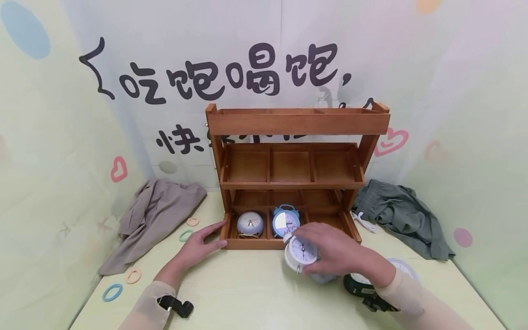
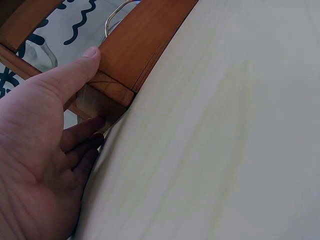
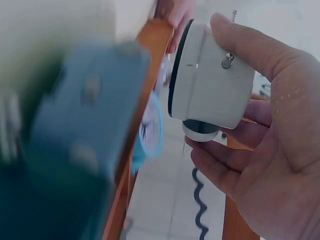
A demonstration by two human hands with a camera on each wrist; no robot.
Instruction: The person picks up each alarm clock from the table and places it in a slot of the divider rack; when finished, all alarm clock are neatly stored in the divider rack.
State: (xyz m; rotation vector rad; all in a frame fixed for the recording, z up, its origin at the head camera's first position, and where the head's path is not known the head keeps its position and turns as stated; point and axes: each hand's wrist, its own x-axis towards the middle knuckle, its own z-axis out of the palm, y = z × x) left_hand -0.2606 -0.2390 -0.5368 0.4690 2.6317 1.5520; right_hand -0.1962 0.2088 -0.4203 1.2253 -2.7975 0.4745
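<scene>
A white twin-bell alarm clock (image 1: 303,250) tilts in my right hand (image 1: 336,247), gripped between thumb and fingers just in front of the wooden rack (image 1: 288,245). In the right wrist view the clock's white case (image 3: 212,75) shows side-on, with one bell (image 3: 200,131) by the fingers. My left hand (image 1: 200,247) holds the rack's lower left front corner, its thumb (image 2: 80,72) on the edge and fingers against the side. A lavender clock (image 1: 250,223) sits in the bottom left compartment. Beside it in the middle compartment stands a blue twin-bell alarm clock (image 1: 286,221).
Behind my right forearm lie a black-cased clock (image 1: 358,285) and a pale round clock (image 1: 406,267). A taupe cloth (image 1: 158,215) lies left of the rack, a dark green cloth (image 1: 402,215) right. Several coloured rings, including a blue ring (image 1: 112,292), lie at left.
</scene>
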